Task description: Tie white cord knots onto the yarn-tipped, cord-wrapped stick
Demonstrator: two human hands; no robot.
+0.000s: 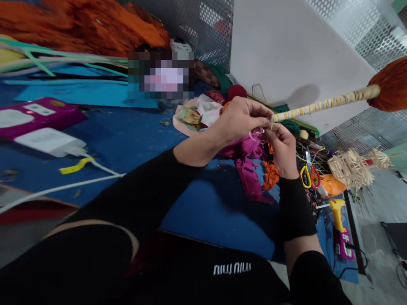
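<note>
Both hands meet at the near end of a long stick wrapped in cream and yellow bands. At its far end is a bushy rust-orange tuft. My left hand is closed on the stick's near end, with thumb and fingers pinched. My right hand pinches just below that end, touching what looks like a thin pale strip; the fingers partly hide it. Crumpled magenta cloth lies below the hands, beside a scrap of orange crepe material.
On the blue table are a purple power strip and a white charger at left. Scissors, a yellow glue gun and a wooden-stick model lie at right. Orange material is piled at the back left.
</note>
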